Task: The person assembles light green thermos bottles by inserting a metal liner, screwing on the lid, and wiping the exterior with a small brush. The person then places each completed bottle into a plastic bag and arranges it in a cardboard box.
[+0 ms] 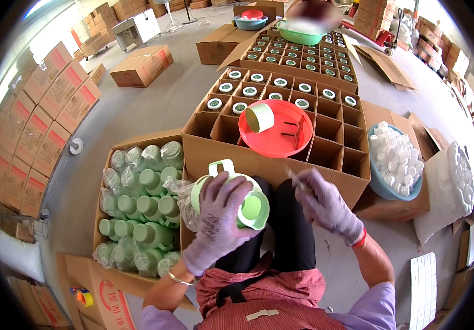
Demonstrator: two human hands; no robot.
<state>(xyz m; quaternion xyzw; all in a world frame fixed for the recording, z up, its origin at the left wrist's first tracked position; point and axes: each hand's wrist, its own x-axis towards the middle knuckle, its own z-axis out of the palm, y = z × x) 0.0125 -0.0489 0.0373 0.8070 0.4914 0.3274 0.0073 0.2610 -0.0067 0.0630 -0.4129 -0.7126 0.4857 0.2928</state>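
My gloved left hand [220,217] grips a pale green jug [253,204] with a handle, tilted above my lap. Its spout end and a green inner disc face up to the right. In my gloved right hand [325,203], the fingers pinch a small thin piece [292,175], too blurred to name. Ahead, a round red tray [251,142] rests across the dividers of a carton [231,160]. On that tray lie a pale green roll [260,118] and a dark red tool [296,133]. Left of my knees, a carton [104,192] holds several bagged green jugs [149,179].
White-ringed lids [252,77] show in the divided carton's far cells. At right, a blue basin [377,184] of white caps [394,157] stands by a white sack [443,192]. Stacked cartons [44,126] line the left. Another person [317,16] is at the far end, by a green basin [303,37].
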